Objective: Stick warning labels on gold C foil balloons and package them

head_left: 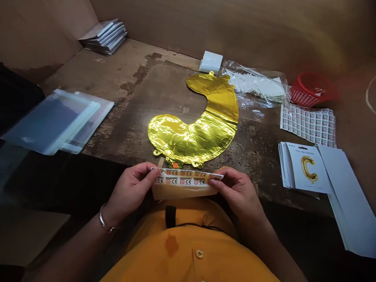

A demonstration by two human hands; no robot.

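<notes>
A sheet of small CE stickers (pixel 188 181) is held level near the table's front edge. My left hand (pixel 132 188) is closed on its left end, thumb on top. The right end is pinched by my right hand (pixel 235 190). Just beyond the sheet lies a flat gold foil balloon (pixel 205 133), curved like a letter C, with small tabs along its edge. A round orange spot (pixel 175 165) shows on one of the near tabs. The sheet hides the fingertips beneath it.
Clear plastic bags (pixel 55 121) lie at left, a stack of folded cards (pixel 104 35) behind them. On the right are a bag of white sticks (pixel 255 84), a red basket (pixel 305 90), a label sheet (pixel 308 123), foil balloon cards (pixel 308 168) and white card strips (pixel 349 199).
</notes>
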